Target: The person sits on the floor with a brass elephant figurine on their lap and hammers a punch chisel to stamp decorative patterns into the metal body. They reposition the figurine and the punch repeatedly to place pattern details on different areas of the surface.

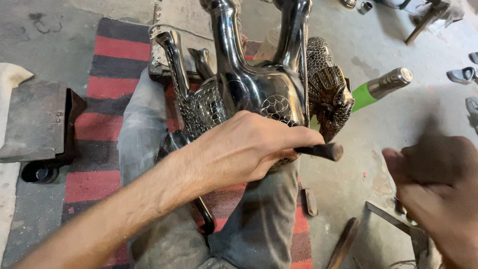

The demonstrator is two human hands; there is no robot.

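A polished dark metal horse figure [249, 89] lies upside down across my lap, legs pointing up, its body and head covered in engraved patterns. My left hand [244, 149] is closed around a thin dark punch-like tool [322, 151] whose tip rests against the horse's belly. My right hand [438, 194] is blurred at the right, fingers curled; whether it holds anything I cannot tell.
A red and black striped rug [104, 94] covers the concrete floor. A dark metal block [37, 122] sits at the left. A green bottle with a metal cap [381, 87] lies behind the horse. Metal tools [343, 241] lie at the lower right; sandals [462, 74] at the far right.
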